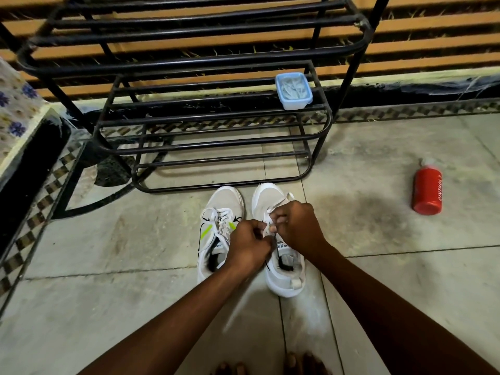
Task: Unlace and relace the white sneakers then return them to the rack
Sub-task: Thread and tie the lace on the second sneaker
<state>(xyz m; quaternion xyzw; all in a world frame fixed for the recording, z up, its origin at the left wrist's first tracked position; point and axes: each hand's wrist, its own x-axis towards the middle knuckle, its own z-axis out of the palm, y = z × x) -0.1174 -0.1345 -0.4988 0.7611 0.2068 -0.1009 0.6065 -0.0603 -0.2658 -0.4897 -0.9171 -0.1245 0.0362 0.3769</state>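
both the left hand [250, 246] and right hand [296, 226] pinch the lace [267, 230] over the right sneaker [281, 255]; a slack pull could skip an eyelet or leave uneven ends

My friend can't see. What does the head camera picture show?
Two hands, left hand and right hand, pinch the white lace of the right sneaker on the floor. The left sneaker sits beside it, before a black rack.

Two white sneakers [249, 236] stand side by side on the floor, with two hands [273, 236] over them. One black rack [205, 125], one blue-lidded box [293, 90] and one red bottle [427, 190] complete the count.
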